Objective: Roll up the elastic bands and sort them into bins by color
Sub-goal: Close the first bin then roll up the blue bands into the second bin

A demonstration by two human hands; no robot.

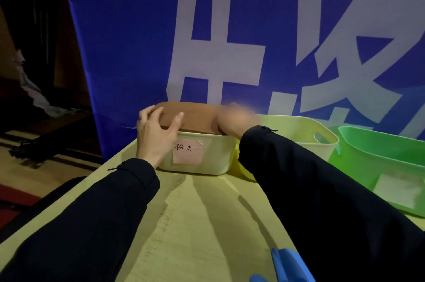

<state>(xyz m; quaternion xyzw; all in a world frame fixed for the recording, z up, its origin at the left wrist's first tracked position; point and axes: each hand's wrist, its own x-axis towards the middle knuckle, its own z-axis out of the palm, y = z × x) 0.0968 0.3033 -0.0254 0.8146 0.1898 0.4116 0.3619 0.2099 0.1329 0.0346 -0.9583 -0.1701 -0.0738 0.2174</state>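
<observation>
Both hands are up at the cream bin (207,160), the one with the pink label (187,152) on its front wall. The left hand (156,134) sits at the bin's left end, fingers spread and lightly bent over the edge of the brown lid (193,118) that covers the bin, thumb reaching across the lid's front edge, touching rather than clenching. The right hand (236,120) is at the lid's right end, smeared by motion blur; whether its fingers grip or lie flat cannot be told. Dark sleeves run back from both wrists.

What the cream bin holds is hidden under the lid. Just right of it stands a pale yellow bin (322,141) with a cut-out handle, its inside not visible from here. Further right again, a green bin (368,157) carries a pale label on its front. All three rest on the light wood tabletop (207,224). A blue elastic band (285,265) lies on the tabletop well in front of the cream bin, by the right sleeve.
</observation>
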